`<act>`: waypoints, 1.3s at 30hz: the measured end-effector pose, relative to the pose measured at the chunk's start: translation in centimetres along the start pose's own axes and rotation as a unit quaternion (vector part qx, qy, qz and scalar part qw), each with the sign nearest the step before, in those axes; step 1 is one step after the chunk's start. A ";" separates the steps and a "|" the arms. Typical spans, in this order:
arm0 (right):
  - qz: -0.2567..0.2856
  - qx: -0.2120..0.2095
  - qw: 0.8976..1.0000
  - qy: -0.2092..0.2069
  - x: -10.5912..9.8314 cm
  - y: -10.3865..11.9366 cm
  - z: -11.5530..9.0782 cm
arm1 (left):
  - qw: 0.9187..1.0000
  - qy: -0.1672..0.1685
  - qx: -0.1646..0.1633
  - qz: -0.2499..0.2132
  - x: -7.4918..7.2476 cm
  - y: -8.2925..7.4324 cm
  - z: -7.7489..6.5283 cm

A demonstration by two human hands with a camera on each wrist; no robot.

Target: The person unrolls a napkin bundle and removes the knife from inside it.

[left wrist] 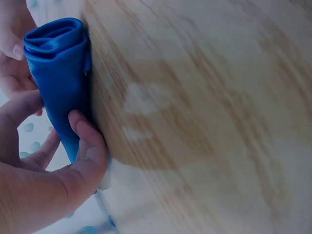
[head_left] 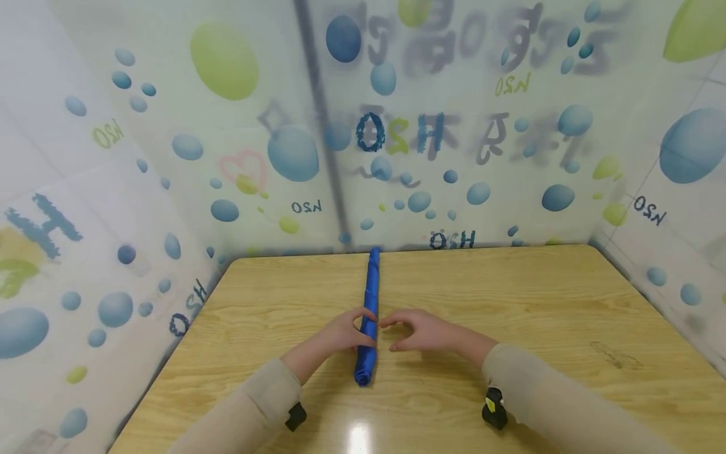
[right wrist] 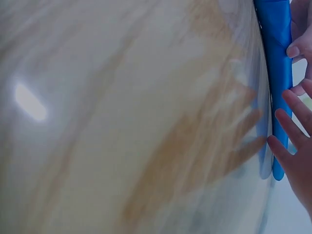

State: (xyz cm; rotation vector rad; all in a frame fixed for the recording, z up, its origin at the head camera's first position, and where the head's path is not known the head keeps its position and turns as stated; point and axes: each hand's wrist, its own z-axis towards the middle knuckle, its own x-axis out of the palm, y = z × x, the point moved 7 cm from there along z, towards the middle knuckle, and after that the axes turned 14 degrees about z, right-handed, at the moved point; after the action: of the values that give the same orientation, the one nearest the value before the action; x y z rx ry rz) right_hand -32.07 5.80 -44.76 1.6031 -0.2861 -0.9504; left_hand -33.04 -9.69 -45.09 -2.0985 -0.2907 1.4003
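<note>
A shiny blue cloth (head_left: pixel 371 287) is rolled into a long narrow tube and lies lengthwise on the wooden table. My left hand (head_left: pixel 343 332) holds it from the left side, thumb and fingers around its nearer half. In the left wrist view the layered end of the blue roll (left wrist: pixel 56 46) faces the camera, with fingers against both sides. Just right of the roll, my right hand (head_left: pixel 428 331) holds nothing. The right wrist view has this hand (right wrist: pixel 302 161) with spread, fairly straight fingers close beside the roll; whether the fingertips touch it I cannot tell.
The light wood table (head_left: pixel 510 296) meets a pale curtain (head_left: pixel 482 202) printed with bubbles and letters at its back edge. Similar sheets stand along the left and right sides. A dark mark (head_left: pixel 615 355) lies on the tabletop at right.
</note>
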 end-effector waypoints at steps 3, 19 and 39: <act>0.003 -0.002 1.000 0.001 0.3 0.1 0.3 | 1.000 -0.005 -0.015 -0.016 -0.3 0.0 -0.3; 0.014 0.013 1.000 -0.010 1.4 0.1 2.2 | 0.989 -0.023 -0.111 -0.098 -0.7 1.4 -1.2; 0.031 -0.019 0.998 -0.060 -0.5 -0.7 1.0 | 0.978 0.006 -0.069 -0.194 1.6 -0.7 0.7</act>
State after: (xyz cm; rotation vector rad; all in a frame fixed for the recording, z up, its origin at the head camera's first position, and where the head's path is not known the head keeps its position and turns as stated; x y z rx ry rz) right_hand -33.27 5.61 -45.19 1.4971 -0.3980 -1.0000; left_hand -32.88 -8.11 -46.11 -2.0174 -0.7691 1.1610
